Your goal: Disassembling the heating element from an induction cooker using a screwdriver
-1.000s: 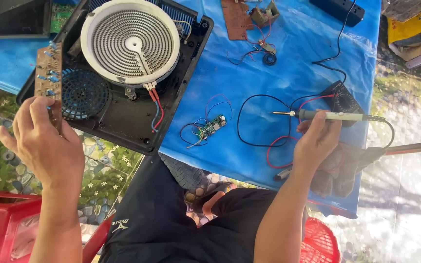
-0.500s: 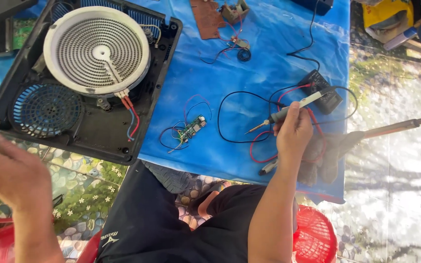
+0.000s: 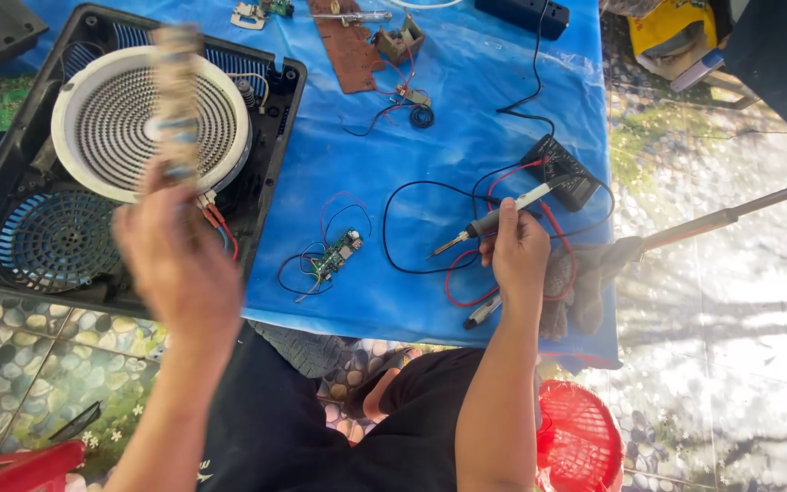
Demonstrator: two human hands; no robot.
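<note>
Both forearms are bare, without sleeves; the person wears black trousers with a small white mark near the left knee.

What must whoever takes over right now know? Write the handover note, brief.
Left hand: holds a narrow circuit board up over the opened cooker; the board is blurred.
Right hand: grips the soldering iron, tip above the blue sheet, touching nothing.
Small green board with wires lies between the hands; the multimeter is beyond the iron.
Done: casing open, coil exposed.
Left: iron not yet on any board; casing not closed.
</note>
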